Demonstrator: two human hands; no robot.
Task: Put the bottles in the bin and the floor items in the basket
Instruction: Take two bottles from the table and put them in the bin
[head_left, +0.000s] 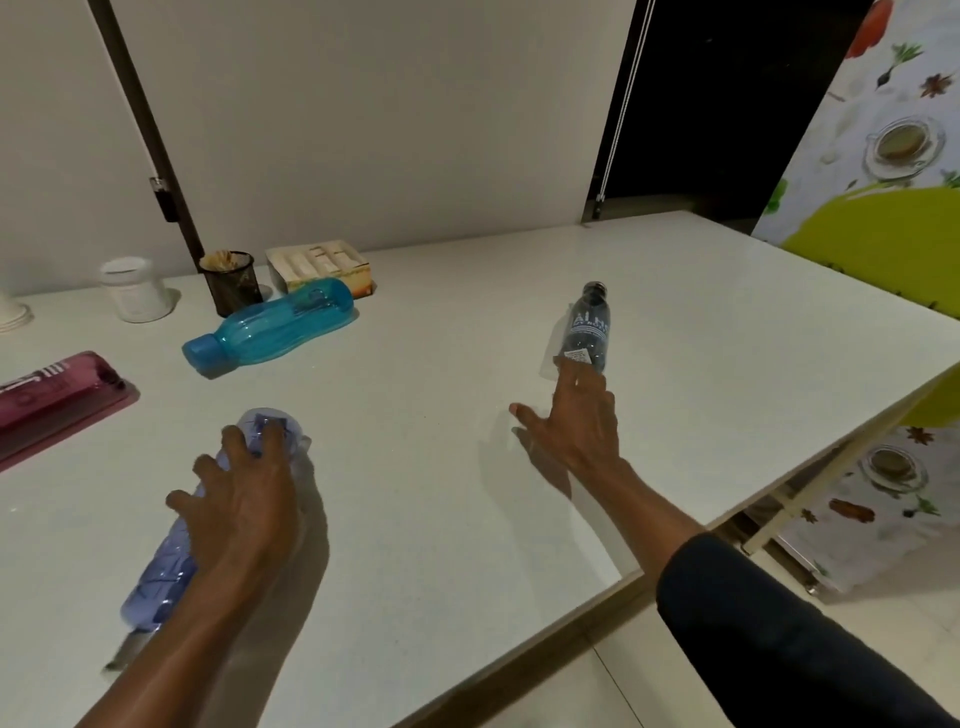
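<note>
teal bottle (270, 325), violet bottle (208, 514), maroon case (52, 400)

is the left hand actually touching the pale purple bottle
Touching. The head view shows the left hand lying over the pale purple bottle, its fingers curled round the bottle's body with no gap visible.

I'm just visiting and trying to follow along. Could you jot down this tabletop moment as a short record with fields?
Surface: white table
Left hand: grips a pale purple plastic bottle lying on the table
Right hand: fingers straight, reaching to the lower end of a dark labelled bottle
Other bottles: teal bottle on its side; pink bottle at the left edge
Back of table: mesh cup, white jar, cardboard box
Bin, basket: not in view
</note>
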